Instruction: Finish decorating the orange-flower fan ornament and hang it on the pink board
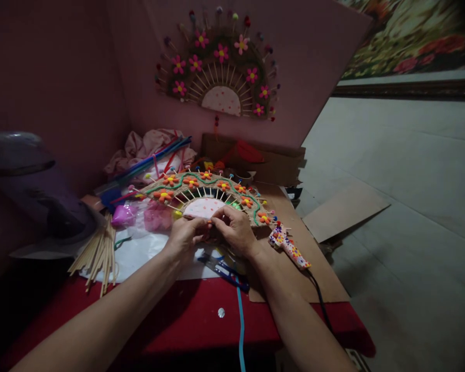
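A half-round fan craft with orange flowers, a green wavy line and thin sticks lies in the middle. At the lower edge of its white dotted centre, my left hand and my right hand meet, fingertips pinched near each other. Between them shows a small orange-red bit, too small to name. Both hands are closed. Below them lies a dark blue cutting tool. A flower-patterned glue gun rests to the right of my right hand.
Wooden sticks fan out at the left, beside pink bundles in plastic. Cardboard lies under the glue gun. A blue strip hangs over the red cloth. A similar fan with pink flowers is on the wall.
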A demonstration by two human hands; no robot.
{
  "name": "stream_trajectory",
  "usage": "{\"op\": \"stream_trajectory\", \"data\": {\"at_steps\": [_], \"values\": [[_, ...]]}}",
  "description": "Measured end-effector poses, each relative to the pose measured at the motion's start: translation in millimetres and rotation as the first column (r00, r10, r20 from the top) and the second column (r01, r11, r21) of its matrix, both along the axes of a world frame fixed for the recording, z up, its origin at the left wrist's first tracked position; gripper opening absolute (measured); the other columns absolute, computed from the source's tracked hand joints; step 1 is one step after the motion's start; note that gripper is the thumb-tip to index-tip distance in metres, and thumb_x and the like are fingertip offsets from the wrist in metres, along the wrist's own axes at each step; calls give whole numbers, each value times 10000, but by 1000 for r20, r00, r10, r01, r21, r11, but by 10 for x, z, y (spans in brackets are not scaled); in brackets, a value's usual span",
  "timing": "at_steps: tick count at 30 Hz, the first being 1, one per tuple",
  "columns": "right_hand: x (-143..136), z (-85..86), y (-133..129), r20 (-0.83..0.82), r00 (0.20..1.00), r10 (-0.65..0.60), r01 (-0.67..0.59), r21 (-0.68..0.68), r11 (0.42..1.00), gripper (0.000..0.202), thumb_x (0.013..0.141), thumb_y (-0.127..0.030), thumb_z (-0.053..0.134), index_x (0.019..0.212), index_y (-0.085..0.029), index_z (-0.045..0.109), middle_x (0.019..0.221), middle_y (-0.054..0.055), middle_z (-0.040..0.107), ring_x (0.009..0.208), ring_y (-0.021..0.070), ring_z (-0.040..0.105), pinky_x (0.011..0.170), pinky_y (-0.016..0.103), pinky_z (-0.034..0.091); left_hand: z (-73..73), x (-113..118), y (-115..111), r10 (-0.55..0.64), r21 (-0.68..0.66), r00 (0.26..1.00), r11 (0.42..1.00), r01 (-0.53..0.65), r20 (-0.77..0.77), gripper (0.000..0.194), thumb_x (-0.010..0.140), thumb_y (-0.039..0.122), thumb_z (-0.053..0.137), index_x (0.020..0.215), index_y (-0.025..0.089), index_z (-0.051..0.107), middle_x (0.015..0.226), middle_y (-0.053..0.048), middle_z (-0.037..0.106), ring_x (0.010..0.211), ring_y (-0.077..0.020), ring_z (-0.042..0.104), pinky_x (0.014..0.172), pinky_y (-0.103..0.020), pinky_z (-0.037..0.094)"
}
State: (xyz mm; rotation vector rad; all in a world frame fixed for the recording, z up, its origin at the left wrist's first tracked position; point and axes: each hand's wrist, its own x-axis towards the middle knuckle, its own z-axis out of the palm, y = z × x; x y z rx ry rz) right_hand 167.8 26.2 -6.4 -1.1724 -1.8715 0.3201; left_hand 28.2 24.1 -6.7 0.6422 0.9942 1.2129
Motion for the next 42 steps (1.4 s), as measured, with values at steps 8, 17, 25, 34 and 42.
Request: {"op": "stream_trajectory", "data": {"at_steps": [8,17,25,34,42], "values": [[-29,29,-31,22,1000,19,-19,-15,1000,81,814,-188,592,739,-206,614,735,-3,608,699,140,550,629,248,407,34,22,8,99,-58,995,994,-98,30,160,468,61,662,599,110,585,506,5,589,479,-114,540,447,-212,431],[-51,5,-19,92,996,13,-15,17,1000,85,822,-186,587,738,-201,591,726,-7,592,683,138,536,633,250,385,31,50,28,141,-97,990,986,-138,25,153,478,-3,584,554,121,537,480,10,560,467,-107,540,455,-204,449],[-62,-11,-13,117,993,-14,14,2,1000,91,830,-198,575,740,-210,582,728,-5,601,679,143,538,632,252,383,33,33,9,117,-92,992,988,-120,-37,137,493,15,569,572,123,539,480,4,563,451,-111,538,470,-223,458],[-68,-22,-6,132,991,-34,34,9,999,88,838,-200,562,752,-211,578,721,-3,606,662,146,535,614,256,374,25,25,13,102,-82,993,991,-108,-66,144,480,15,565,572,125,545,485,-6,562,472,-135,557,491,-248,462],[-71,-36,6,149,988,-41,39,14,999,83,845,-196,555,764,-206,569,740,5,608,678,151,545,638,262,382,35,19,0,101,-91,992,990,-107,-70,142,477,18,572,572,123,560,486,-23,574,477,-147,566,484,-253,475]]}}
